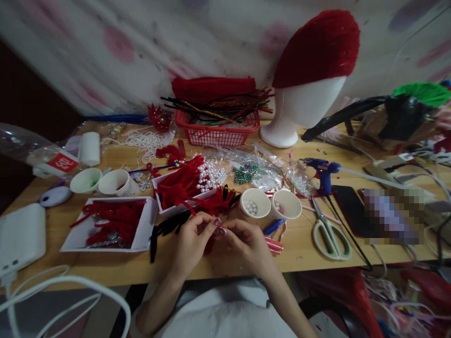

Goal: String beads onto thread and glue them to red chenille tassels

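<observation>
My left hand [195, 237] and my right hand [248, 241] meet over the table's front edge, thumbs and fingertips pinched together. Whatever they pinch is small and mostly hidden by the fingers; some red fuzzy material shows just below them. Behind the hands lies a white box [159, 197] of red pipe cleaners [179, 180], with white pearl beads [211, 173] at its right end. Black fuzzy stems [169, 224] lie beside my left hand. Beyond my right hand stand a paper cup of white beads [254, 195] and a paper cup of pinkish beads [287, 197].
Scissors [331, 234], a blue glue gun [322, 173] and a phone [352, 209] lie to the right. At left are a box with red pieces [153, 220], two paper cups [86, 180] and a white power bank [23, 237]. A red basket [218, 134] and foam head [306, 103] stand behind.
</observation>
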The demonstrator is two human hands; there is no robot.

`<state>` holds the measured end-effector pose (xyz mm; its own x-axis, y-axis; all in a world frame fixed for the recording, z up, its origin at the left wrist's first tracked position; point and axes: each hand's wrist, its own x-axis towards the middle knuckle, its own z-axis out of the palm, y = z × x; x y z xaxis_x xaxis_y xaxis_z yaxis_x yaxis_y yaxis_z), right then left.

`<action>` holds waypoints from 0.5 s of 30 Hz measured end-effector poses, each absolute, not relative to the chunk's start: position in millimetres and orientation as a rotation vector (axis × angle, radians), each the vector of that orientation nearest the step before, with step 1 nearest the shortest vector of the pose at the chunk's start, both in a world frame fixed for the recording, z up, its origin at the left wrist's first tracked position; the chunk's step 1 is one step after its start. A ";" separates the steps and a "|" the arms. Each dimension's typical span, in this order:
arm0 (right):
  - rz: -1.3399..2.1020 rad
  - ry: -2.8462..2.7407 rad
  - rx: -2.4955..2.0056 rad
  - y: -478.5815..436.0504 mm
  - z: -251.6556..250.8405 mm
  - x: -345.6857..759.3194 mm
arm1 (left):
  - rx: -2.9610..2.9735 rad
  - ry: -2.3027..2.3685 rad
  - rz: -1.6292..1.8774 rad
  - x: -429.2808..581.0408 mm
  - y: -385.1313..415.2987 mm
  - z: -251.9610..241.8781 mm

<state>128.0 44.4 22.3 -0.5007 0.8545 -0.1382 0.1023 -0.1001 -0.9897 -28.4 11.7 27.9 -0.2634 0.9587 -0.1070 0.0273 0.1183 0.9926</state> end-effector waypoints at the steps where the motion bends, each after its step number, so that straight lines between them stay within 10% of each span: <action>1: 1.655 -1.598 -1.059 44.2 22.9 128.2 | 1.017 1.486 1.292 -28.3 11.5 28.1; 15: 1.585 -1.688 -1.026 46.2 21.9 128.9 | 1.066 1.449 1.281 -30.6 9.1 23.9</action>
